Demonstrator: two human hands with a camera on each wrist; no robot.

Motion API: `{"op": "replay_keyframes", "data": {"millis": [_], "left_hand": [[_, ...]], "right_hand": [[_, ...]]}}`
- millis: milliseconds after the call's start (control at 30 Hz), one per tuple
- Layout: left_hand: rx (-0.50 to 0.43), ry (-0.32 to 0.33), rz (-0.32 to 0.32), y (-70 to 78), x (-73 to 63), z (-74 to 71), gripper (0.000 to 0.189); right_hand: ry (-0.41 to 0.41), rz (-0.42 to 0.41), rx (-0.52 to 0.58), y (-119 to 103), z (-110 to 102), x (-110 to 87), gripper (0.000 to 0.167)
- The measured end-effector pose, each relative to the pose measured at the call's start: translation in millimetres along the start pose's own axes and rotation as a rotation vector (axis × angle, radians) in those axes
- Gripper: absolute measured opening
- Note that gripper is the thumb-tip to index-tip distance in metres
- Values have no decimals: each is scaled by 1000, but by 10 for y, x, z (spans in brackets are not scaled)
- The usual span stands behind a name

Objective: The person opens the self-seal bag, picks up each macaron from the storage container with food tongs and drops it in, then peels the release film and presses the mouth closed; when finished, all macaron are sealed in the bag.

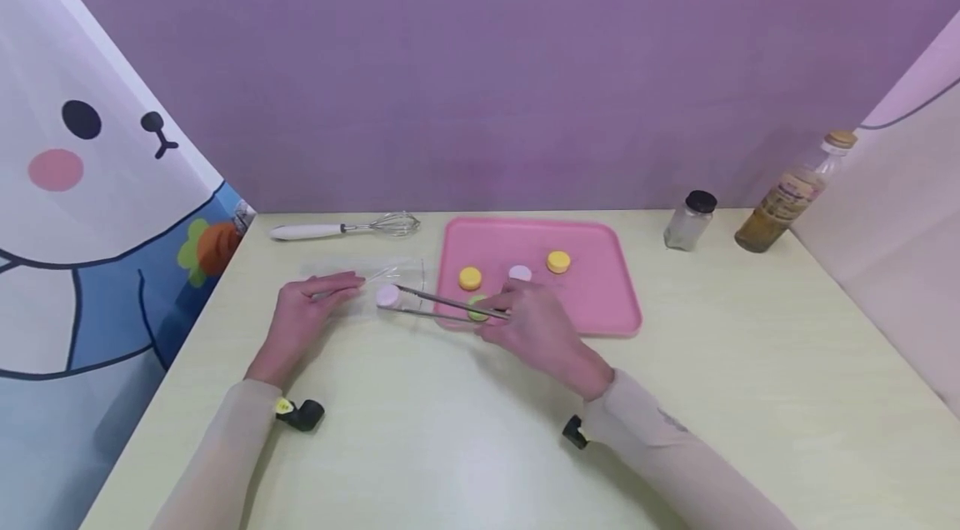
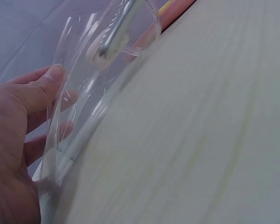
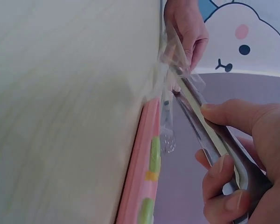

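Gently, with the right hand (image 1: pixel 534 326) gripping the metal tongs (image 1: pixel 450 302) and the left hand (image 1: pixel 302 313) pinching the clear bag (image 1: pixel 408 273), guide the lilac macaron (image 1: pixel 387 297), left of the pink tray (image 1: pixel 596 297), inward under light pressure.

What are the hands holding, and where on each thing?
Right hand: metal tongs, gripped along the arms, tips around a lilac macaron. Left hand: clear bag, pinched near one edge.
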State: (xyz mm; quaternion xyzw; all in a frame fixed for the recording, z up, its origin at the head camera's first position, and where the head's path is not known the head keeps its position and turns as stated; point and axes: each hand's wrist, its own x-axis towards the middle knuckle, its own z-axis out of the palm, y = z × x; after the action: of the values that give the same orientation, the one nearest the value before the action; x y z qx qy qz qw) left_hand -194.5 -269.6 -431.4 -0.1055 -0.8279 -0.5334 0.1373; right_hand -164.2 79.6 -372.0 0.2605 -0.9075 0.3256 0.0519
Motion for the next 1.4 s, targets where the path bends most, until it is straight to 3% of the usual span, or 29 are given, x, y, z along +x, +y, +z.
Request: {"op": "replay_keyframes", "data": {"millis": [100,300,567,1167,1400], "left_hand": [[-3,0,6,51,-4,4,17],[-9,-11,-3,295,-36,1,17],[-37,-34,-24,367,-58,-5,19],[-38,-55,-60,343,-61,-9,21],[-26,-42,-67,85,-20,10,21]], "right_hand": [[-17,-11,3,-27,56,46,28],[-52,-1,-11,-85,141,131,29],[-71,-65,-50,-114,211,215,27],[-117,-75,15,-184,330,370,25],[-121,-80,-24,-219,373,403,26]]}}
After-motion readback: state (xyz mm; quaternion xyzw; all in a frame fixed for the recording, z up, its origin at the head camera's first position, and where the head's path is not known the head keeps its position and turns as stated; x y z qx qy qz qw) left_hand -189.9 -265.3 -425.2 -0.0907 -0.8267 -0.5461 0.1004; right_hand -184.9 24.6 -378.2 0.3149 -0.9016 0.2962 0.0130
